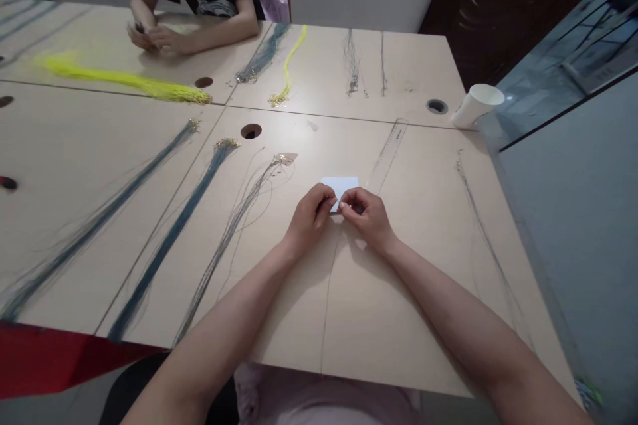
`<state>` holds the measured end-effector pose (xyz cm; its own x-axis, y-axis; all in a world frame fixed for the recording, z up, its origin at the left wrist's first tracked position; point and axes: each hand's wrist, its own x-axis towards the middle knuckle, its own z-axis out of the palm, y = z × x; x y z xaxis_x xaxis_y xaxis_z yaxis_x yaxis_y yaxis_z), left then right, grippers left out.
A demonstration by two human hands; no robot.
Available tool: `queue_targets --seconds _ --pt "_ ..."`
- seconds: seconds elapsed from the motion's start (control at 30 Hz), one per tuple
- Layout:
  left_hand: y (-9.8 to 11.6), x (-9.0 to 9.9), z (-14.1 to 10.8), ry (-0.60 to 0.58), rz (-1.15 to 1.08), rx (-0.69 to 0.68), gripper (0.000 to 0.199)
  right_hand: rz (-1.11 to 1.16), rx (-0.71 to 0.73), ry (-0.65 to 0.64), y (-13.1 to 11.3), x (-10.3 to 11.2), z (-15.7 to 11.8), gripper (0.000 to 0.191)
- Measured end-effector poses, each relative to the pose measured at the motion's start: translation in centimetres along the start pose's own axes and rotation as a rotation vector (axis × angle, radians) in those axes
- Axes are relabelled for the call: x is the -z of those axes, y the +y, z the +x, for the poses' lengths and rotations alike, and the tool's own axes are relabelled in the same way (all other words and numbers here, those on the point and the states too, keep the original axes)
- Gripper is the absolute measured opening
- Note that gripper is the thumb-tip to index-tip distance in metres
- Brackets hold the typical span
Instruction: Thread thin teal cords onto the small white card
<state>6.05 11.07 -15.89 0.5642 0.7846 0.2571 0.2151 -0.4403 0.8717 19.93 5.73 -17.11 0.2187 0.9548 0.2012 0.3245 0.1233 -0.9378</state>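
My left hand (pixel 315 207) and my right hand (pixel 363 209) meet over a small white card (pixel 343 182) on the table. Both are closed in a pinch, fingertips nearly touching. A thin fishing line (pixel 327 299) runs from between them down to the table's near edge. Whatever tiny piece sits at the fingertips is too small to make out. Just beyond my right hand lies a clear ruler (pixel 391 149). Left of my left hand is a loose bundle of grey lines (pixel 226 236), with small gold hooks (pixel 285 159) at its far end.
Two blue-grey line bundles (pixel 174 232) lie further left. Yellow strands (pixel 124 82) stretch across the far side, near a co-worker's hands (pixel 162 38). A white cup (pixel 478 105) stands tilted at the right edge, by a cable hole (pixel 437 106). More thin lines (pixel 481 212) lie right.
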Motion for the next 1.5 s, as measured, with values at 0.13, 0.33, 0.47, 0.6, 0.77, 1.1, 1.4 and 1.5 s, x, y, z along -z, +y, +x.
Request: queue_targets --seconds 0.13,0.33,0.47,0.6,0.77,1.1,1.4,1.5 --pt "-0.01 -0.01 0.01 -0.006 -0.027 0.005 0.009 0.028 0.004 -0.003 0.05 0.01 0.01 0.003" --pt "-0.03 -0.06 -0.01 -0.024 -0.035 0.030 0.010 0.022 -0.010 -0.014 0.01 0.02 0.02 0.006" --pt "-0.16 -0.05 0.04 0.007 -0.013 0.071 0.011 0.028 0.001 -0.013 -0.07 0.01 0.03 0.008" --pt "-0.38 -0.07 0.10 0.040 -0.033 0.100 0.013 -0.017 0.012 0.029 -0.11 -0.07 0.02 0.007" --pt "-0.57 -0.14 0.10 0.039 -0.062 0.116 0.014 -0.093 0.064 0.080 -0.26 -0.20 -0.15 0.004" --pt "-0.66 -0.05 0.16 0.006 -0.078 0.143 0.015 -0.194 0.141 0.096 -0.46 -0.30 -0.26 0.004" --pt "-0.69 -0.06 0.21 -0.011 -0.115 0.157 0.015 -0.237 0.197 0.070 -0.31 -0.28 -0.39 0.005" --pt "-0.62 -0.05 0.23 -0.019 -0.127 0.161 0.014 -0.237 0.228 0.073 -0.26 -0.27 -0.44 0.005"
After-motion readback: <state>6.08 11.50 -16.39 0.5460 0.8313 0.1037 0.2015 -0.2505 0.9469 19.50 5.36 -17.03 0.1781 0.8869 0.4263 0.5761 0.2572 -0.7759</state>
